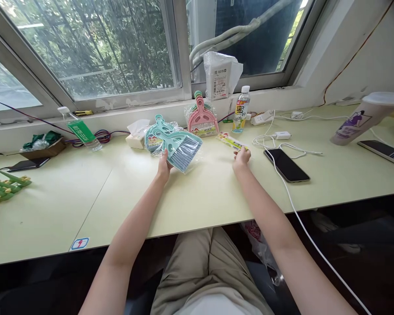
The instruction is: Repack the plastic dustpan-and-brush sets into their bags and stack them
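My left hand [164, 168] grips a teal mini dustpan and brush set [180, 149] in clear plastic wrap, its grey bristles pointing to the right. Right behind it lies another wrapped teal set [158, 127]. My right hand [242, 157] has its fingers closed on the near end of a long yellow-green printed label card [230, 141], just above the tabletop. Against the sill, between the hands and farther back, pink dustpan and brush sets [202, 118] lean upright in plastic.
A lemon drink bottle [240, 111] and white-wrapped box [219, 78] stand at the back. To the right are a phone [287, 165], white cables [292, 151] and a tilted cup [364, 118]. Leftward are a green-labelled bottle [82, 130], tissue pack [136, 139] and green-yellow bundle [5, 188].
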{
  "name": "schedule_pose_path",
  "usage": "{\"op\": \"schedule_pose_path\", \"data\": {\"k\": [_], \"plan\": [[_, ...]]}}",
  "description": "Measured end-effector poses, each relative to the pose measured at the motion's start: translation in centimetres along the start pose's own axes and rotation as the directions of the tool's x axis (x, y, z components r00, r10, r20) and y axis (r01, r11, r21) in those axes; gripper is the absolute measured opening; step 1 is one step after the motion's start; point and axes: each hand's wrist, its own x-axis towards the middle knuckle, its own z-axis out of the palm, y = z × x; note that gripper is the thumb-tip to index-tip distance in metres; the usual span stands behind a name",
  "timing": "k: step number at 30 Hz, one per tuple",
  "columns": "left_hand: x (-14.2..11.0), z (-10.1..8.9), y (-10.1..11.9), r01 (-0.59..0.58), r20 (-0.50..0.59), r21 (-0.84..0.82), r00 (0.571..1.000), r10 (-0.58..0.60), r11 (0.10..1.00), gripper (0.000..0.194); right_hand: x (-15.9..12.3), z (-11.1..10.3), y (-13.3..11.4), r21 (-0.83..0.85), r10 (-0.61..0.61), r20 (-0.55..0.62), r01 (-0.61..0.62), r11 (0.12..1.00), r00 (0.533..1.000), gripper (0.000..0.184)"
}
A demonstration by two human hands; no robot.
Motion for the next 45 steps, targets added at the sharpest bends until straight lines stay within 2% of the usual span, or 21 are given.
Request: {"op": "schedule_pose_path", "data": {"k": [2,3,5,6,8,10,11,13,14,16,19,21,26,29,31,33,35,37,40,43,45], "plan": [[-0.1,0.1,-0.1,0.001,0.015,0.008,1.0,-0.001,1.0,0.045,0.6,-0.7,-0.5,-0.046,0.121,-0.184,-0.131,0.99,0.976,0.028],[-0.1,0.1,-0.1,0.002,0.02,0.012,1.0,-0.002,1.0,0.046,0.5,-1.0,-0.8,-0.076,0.138,-0.27,-0.164,0.984,0.953,0.032],[-0.1,0.1,-0.3,0.003,0.029,0.023,1.0,-0.003,1.0,0.048,-0.3,-1.3,-1.6,-0.173,0.024,-0.35,-0.09,0.981,0.937,0.048],[-0.1,0.1,-0.3,0.001,0.032,0.027,0.999,-0.002,1.0,0.049,-1.0,-1.4,-2.0,-0.217,-0.065,-0.348,-0.013,0.976,0.935,0.056],[-0.1,0.1,-0.3,-0.002,0.045,0.031,0.999,0.0,1.0,0.048,-2.6,-1.3,-2.8,-0.261,-0.28,-0.243,0.215,0.941,0.929,0.058],[-0.2,0.2,-0.3,-0.004,0.059,0.03,0.998,0.002,1.0,0.048,-4.5,-0.8,-3.3,-0.144,-0.426,-0.001,0.422,0.895,0.905,0.046],[-0.3,0.2,-0.3,-0.004,0.066,0.027,0.998,0.002,1.0,0.047,-5.5,-0.5,-3.3,-0.029,-0.438,0.165,0.448,0.893,0.884,0.039],[-0.5,0.4,-0.3,0.005,0.078,0.025,0.997,-0.007,1.0,0.047,-7.2,0.4,-3.1,0.155,-0.368,0.484,0.336,0.929,0.794,0.03],[-0.6,0.6,-0.2,0.014,0.081,0.025,0.997,-0.016,1.0,0.046,-8.0,0.8,-2.8,0.194,-0.313,0.595,0.246,0.95,0.74,0.027],[-0.9,0.9,-0.2,0.031,0.087,0.026,0.996,-0.033,0.999,0.044,-9.1,1.7,-2.0,0.197,-0.238,0.685,0.139,0.97,0.689,0.019],[-1.2,1.3,-0.2,0.049,0.094,0.024,0.994,-0.051,0.999,0.042,-9.5,2.3,-0.9,0.169,-0.143,0.695,0.034,0.985,0.705,0.012],[-1.3,1.4,-0.2,0.059,0.098,0.017,0.993,-0.06,0.998,0.042,-9.1,2.3,-0.6,0.162,-0.082,0.697,-0.045,0.986,0.712,0.014],[-1.0,0.9,-0.1,0.083,0.164,0.048,0.982,-0.089,0.995,0.042,-8.1,2.1,-0.8,0.189,-0.023,0.805,-0.22,0.957,0.593,0.025],[-0.6,0.6,-0.1,0.098,0.235,0.115,0.964,-0.123,0.989,0.044,-8.2,2.1,-0.9,0.189,0.013,0.781,-0.256,0.948,0.625,0.026],[-0.4,0.5,-0.1,0.12,0.235,0.144,0.96,-0.152,0.982,0.043,-8.3,2.0,-0.9,0.18,0.036,0.781,-0.281,0.943,0.624,0.026],[-0.2,0.6,-0.2,0.145,0.169,0.153,0.971,-0.171,0.977,0.045,-8.4,1.9,-1.0,0.192,0.017,0.8,-0.283,0.94,0.599,0.026],[0.1,0.7,-0.3,0.15,0.055,0.152,0.986,-0.16,0.977,0.048,-8.4,1.7,-1.2,0.214,-0.018,0.808,-0.264,0.94,0.589,0.026],[0.3,0.6,-0.3,0.135,-0.061,0.157,0.99,-0.127,0.978,0.045,-8.5,1.7,-1.4,0.223,-0.035,0.798,-0.24,0.945,0.602,0.025],[0.6,0.2,-0.3,0.076,-0.168,0.189,0.985,-0.044,0.979,0.039,-8.8,1.6,-1.6,0.223,-0.054,0.786,-0.201,0.954,0.616,0.028],[1.0,-0.2,-0.4,0.012,-0.308,0.191,0.95,0.049,0.981,0.034,-9.3,1.7,-1.8,0.23,-0.104,0.822,-0.16,0.96,0.56,0.033],[1.3,-0.7,-0.4,0.018,-0.408,0.179,0.911,0.057,0.984,0.031,-9.7,1.8,-1.8,0.221,-0.123,0.851,-0.136,0.966,0.511,0.037]]}}
